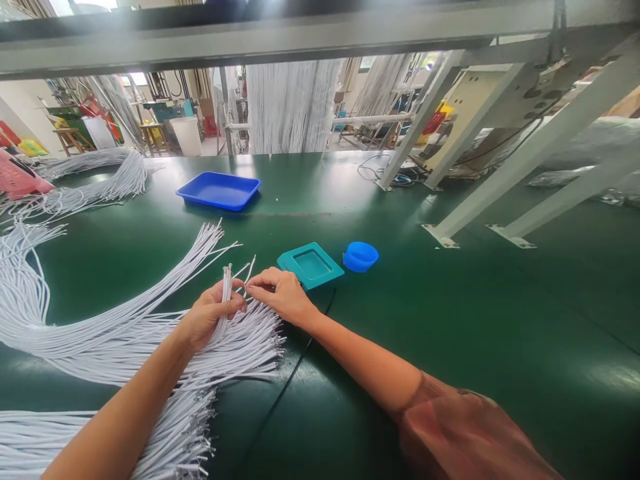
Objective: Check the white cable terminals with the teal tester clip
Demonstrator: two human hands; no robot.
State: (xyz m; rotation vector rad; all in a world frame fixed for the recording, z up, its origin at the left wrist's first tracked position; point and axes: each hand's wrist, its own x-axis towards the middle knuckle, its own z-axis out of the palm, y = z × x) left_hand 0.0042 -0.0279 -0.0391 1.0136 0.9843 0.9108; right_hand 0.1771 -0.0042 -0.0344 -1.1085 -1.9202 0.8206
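Note:
My left hand [213, 312] is closed around a small upright bunch of white cables [227, 285], their tips standing just above the thumb. Close on its right, my right hand [283, 293] pinches with thumb and forefinger at a single white cable [251, 267] that stands apart from the bunch. Exactly where the fingertips meet it is too small to make out. Under both hands lies a thick spread of white cables [245, 347], with cut ends fanned to the right. Another curved bundle of cables [165, 293] runs off to the left.
Beyond my right hand are a teal square tray [313, 265] and a small blue round bowl [361, 257]. A blue rectangular tray [219, 190] sits farther back on the green table [475, 333]. Metal frame legs [470, 200] stand at right; coiled cables [125, 175] lie at far left.

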